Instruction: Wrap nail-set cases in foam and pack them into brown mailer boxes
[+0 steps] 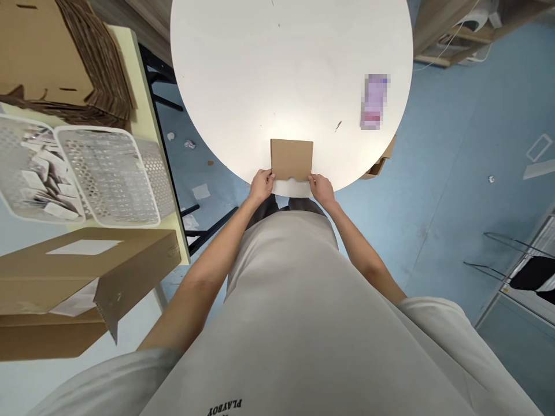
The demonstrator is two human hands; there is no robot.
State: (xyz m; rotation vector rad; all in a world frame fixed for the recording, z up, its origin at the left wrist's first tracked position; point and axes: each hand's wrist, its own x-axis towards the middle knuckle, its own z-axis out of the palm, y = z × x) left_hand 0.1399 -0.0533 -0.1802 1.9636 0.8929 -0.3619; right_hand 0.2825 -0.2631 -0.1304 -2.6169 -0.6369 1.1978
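A small flat brown cardboard box (292, 159) lies at the near edge of the round white table (260, 69). Its lid looks folded down, with a small notch in the near edge. My left hand (262, 185) pinches the box's near left corner. At the near right corner, my right hand (321, 189) grips it in the same way, thumb and fingers closed on the cardboard. The inside of the box is hidden.
A pixelated purple item (374, 101) lies on the table's right side. On a side table at left are stacked flat cardboard (39, 52), a white basket of small packets (47, 179), another of clear plastic pieces (108, 173), and a large carton (87, 266). An open cardboard box (378, 167) sits below the table.
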